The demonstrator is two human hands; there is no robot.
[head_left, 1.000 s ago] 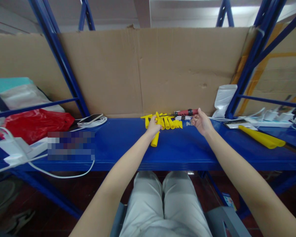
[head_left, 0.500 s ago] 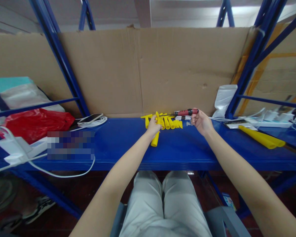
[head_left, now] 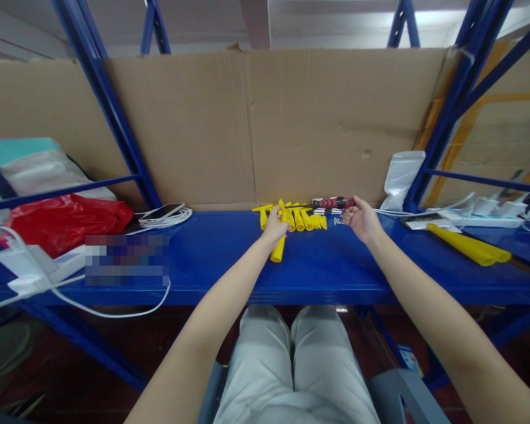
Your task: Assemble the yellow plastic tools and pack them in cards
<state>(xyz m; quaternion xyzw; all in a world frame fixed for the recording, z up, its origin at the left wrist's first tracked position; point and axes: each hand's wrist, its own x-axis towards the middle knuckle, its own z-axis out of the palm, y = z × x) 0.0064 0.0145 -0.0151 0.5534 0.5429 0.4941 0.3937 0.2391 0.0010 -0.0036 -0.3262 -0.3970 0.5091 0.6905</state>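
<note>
My left hand (head_left: 274,228) is closed around a yellow plastic piece (head_left: 277,251) with a tubular lower end. In my right hand (head_left: 363,220) the fingertips grip the back end of a screwdriver (head_left: 329,203) with a red and black handle. Its shaft lies level, pointing left, and reaches the upper part of the held piece; the exact contact at the tip is too small to tell. Several more yellow plastic pieces (head_left: 308,222) lie in a row just right of my left hand. Small metal parts (head_left: 338,221), perhaps screws, rest beside my right fingers.
The blue shelf top (head_left: 335,265) backs onto a cardboard panel (head_left: 194,129). To the right lie yellow cones (head_left: 472,246) and a white power strip (head_left: 490,219). On the left are a red plastic bag (head_left: 70,221), a phone (head_left: 168,211) and a looping white cable (head_left: 115,315).
The screwdriver handle shows a different face, turned about its length, and my right fingers have shifted slightly. My left hand holds still. At lower left, another person's leg and shoe have moved.
</note>
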